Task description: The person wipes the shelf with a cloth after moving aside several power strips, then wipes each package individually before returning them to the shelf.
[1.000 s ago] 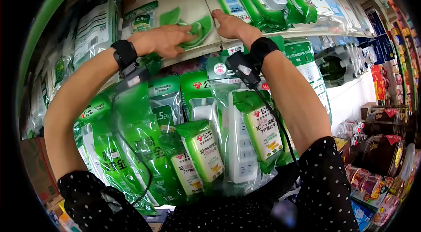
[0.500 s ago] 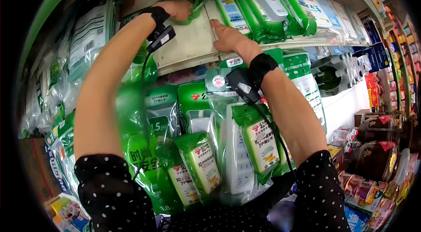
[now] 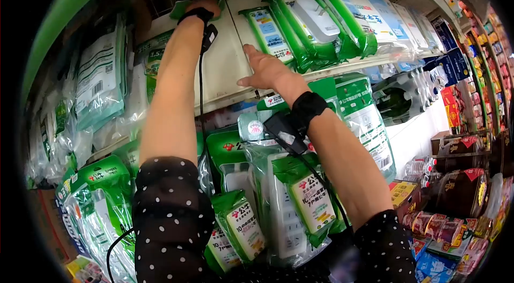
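Head view: left grip (image 3: 210, 5) on green cloth (image 3: 181, 8), closure unclear; right grip (image 3: 266, 70) spread, empty, green packets (image 3: 270, 36) crowding its right, bagged power strip (image 3: 286, 219) below.

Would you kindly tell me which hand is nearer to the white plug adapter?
The right hand: it is just left of the green packets around the white plug adapter, while the left hand is farther away, toward the back of the shelf, at a green cloth.

head-worn view, forward and down
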`<state>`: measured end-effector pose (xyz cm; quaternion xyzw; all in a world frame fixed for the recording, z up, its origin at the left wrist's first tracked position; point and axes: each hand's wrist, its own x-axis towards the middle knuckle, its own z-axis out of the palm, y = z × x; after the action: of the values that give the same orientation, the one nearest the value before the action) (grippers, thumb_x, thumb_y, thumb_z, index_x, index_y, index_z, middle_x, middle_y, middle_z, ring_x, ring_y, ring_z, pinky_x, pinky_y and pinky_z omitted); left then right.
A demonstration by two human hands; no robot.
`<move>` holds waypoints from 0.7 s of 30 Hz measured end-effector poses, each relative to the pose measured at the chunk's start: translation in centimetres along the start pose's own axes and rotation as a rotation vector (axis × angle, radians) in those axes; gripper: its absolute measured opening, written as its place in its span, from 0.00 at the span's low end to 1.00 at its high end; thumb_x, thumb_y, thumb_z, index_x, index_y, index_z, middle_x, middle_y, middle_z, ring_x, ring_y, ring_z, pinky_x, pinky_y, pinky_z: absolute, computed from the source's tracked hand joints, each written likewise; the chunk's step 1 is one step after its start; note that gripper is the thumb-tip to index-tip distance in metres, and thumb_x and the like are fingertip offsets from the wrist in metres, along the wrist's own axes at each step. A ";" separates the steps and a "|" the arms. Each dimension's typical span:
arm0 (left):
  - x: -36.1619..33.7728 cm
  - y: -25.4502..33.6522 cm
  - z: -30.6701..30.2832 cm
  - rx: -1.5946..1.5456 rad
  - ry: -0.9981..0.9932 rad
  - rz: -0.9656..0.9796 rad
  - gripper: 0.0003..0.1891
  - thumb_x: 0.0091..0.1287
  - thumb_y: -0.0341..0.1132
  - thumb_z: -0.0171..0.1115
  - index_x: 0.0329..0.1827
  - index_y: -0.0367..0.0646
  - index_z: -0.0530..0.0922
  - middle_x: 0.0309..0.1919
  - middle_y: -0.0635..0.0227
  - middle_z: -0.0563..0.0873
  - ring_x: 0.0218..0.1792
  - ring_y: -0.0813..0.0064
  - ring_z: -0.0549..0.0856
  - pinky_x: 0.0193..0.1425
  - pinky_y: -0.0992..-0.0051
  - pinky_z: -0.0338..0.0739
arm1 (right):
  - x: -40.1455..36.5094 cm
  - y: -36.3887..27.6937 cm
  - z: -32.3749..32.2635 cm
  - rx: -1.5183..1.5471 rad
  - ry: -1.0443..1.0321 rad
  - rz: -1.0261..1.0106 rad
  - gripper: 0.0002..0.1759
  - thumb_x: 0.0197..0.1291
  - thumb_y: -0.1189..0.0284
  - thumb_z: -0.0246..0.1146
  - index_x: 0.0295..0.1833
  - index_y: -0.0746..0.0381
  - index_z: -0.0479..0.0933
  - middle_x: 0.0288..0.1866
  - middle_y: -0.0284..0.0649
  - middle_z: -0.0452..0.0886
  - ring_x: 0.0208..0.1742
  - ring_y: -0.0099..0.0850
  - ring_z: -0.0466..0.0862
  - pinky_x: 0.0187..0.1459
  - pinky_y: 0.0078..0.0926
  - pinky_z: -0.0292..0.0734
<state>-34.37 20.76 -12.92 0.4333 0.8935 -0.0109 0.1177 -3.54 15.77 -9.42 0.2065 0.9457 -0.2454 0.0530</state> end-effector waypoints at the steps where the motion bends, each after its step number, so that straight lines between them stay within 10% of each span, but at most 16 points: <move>1: -0.4 0.2 -0.2 0.000 -0.022 -0.009 0.22 0.69 0.43 0.44 0.60 0.42 0.75 0.55 0.55 0.80 0.46 0.55 0.82 0.48 0.50 0.77 | 0.1 -0.1 0.1 -0.009 0.002 0.009 0.52 0.47 0.56 0.72 0.70 0.68 0.53 0.65 0.60 0.68 0.64 0.50 0.72 0.64 0.35 0.67; 10: -11.6 1.0 -3.2 0.142 -0.134 0.248 0.27 0.60 0.44 0.50 0.58 0.34 0.75 0.60 0.48 0.76 0.58 0.54 0.78 0.57 0.57 0.73 | 0.7 0.0 0.4 -0.011 -0.021 0.054 0.52 0.45 0.57 0.73 0.69 0.69 0.54 0.65 0.59 0.69 0.64 0.49 0.73 0.63 0.33 0.69; 11: -11.9 2.0 -4.2 0.313 -0.366 0.152 0.40 0.61 0.61 0.52 0.74 0.51 0.61 0.74 0.63 0.60 0.71 0.61 0.64 0.69 0.58 0.64 | 0.6 0.0 0.6 -0.014 0.006 0.042 0.51 0.45 0.58 0.73 0.69 0.69 0.54 0.65 0.59 0.69 0.64 0.48 0.73 0.63 0.33 0.69; 21: -22.3 1.2 -2.3 0.252 -0.279 0.658 0.31 0.56 0.48 0.61 0.62 0.45 0.74 0.53 0.51 0.81 0.55 0.51 0.79 0.60 0.60 0.73 | 0.4 0.1 0.1 0.033 -0.020 0.051 0.49 0.46 0.61 0.73 0.68 0.68 0.55 0.62 0.60 0.72 0.63 0.49 0.73 0.61 0.35 0.70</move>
<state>-20.62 4.54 -5.72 0.7025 0.6736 -0.1410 0.1812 -3.86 15.94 -9.62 0.2289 0.9354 -0.2614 0.0653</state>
